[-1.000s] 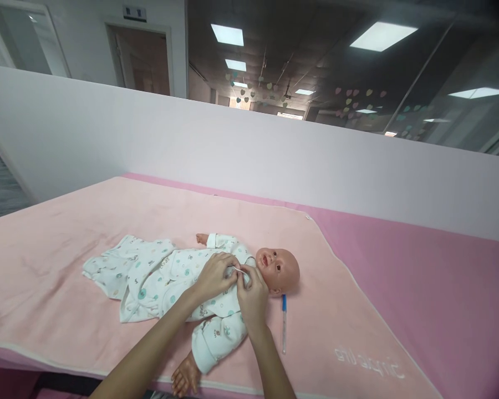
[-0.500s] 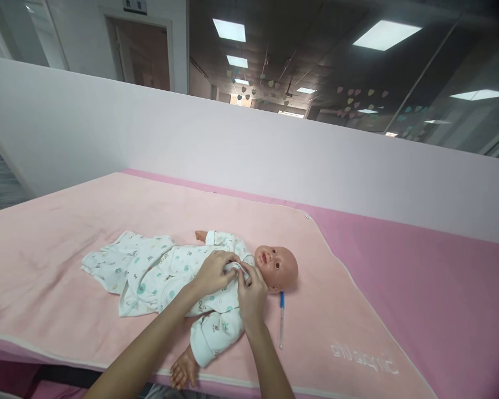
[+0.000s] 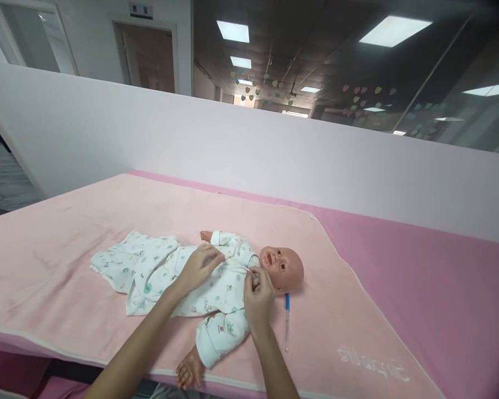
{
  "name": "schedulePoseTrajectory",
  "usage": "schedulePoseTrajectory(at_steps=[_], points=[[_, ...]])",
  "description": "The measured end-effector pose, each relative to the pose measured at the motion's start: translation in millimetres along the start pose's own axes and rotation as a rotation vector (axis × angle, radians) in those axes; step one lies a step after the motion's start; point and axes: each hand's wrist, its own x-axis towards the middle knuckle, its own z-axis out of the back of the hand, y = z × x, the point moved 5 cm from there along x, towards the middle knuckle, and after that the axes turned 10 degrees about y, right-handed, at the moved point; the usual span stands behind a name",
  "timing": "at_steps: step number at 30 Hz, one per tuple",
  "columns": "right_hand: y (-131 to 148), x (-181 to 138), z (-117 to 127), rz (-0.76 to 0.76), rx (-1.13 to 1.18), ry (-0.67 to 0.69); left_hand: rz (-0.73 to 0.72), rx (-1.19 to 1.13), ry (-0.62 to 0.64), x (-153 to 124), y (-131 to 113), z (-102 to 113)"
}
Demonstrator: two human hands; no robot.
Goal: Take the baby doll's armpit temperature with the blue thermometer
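A baby doll (image 3: 283, 269) lies on its back with its head to the right, in a white printed baby gown (image 3: 228, 285). Over its chest, my left hand (image 3: 202, 267) has its fingers pinched at one end of a thin white cloth tie (image 3: 240, 266). Close by the doll's chin, my right hand (image 3: 259, 291) is closed on the tie's other end. Between my hands the tie runs nearly straight, just above the gown's front. The fingertips of both hands are small and partly hidden.
A blue-capped pen (image 3: 287, 321) lies beside the doll's head. Beneath is a peach blanket (image 3: 349, 327) over a pink padded surface (image 3: 441, 266). A white low wall (image 3: 274, 149) borders the far side, with glass above it.
My hands have moved apart from where they met at the gown's neckline. The left went toward the doll's belly, and the tie now stretches between them. The view shifted slightly.
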Motion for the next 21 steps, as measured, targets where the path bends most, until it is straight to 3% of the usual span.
schedulePoseTrajectory(at_steps=[5, 11, 21], points=[[-1, 0, -3, -0.020, -0.019, 0.056, 0.019, -0.063, 0.117, -16, 11, -2], [1, 1, -4, -0.028, -0.036, 0.079, -0.044, -0.108, 0.087, -18, 12, -4], [1, 1, -5, -0.014, -0.066, 0.083, -0.043, 0.248, 0.012, -21, 8, -11]])
